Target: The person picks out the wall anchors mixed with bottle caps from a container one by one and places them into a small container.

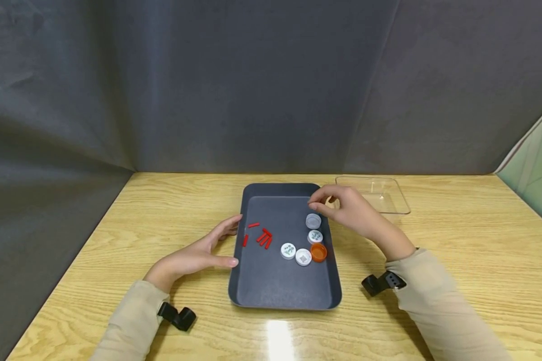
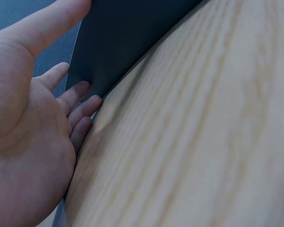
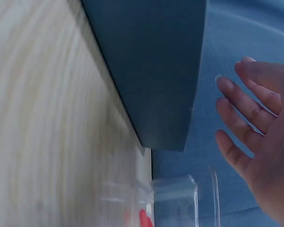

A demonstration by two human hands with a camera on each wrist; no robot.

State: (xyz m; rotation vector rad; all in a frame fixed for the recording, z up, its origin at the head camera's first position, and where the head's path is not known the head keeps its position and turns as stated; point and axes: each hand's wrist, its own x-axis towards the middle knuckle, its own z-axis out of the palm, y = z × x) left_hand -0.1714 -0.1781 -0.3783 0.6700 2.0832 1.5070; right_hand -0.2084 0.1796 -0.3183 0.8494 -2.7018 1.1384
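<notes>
A dark grey tray [image 1: 280, 291] lies on the table. On its left edge rests my left hand [image 1: 198, 253], thumb and fingers spread along the outer wall; in the left wrist view the left hand [image 2: 42, 127] touches that wall. Over the far right corner is my right hand [image 1: 343, 203], thumb and index tips close together, nothing visible between them. The right wrist view shows the right hand [image 3: 260, 118] with loosely bent fingers. Just below it sits a translucent round cap [image 1: 313, 221]. Nearby are a green-printed white cap [image 1: 315, 236] and an orange cap [image 1: 318, 252].
Two more white caps, one green-printed [image 1: 288, 250] and one with a grey square [image 1: 303, 257], lie in the tray. Several short red sticks [image 1: 264, 238] lie at its left. A clear plastic box [image 1: 395, 198] stands behind the right hand. A dark curtain [image 1: 262, 90] hangs behind the table.
</notes>
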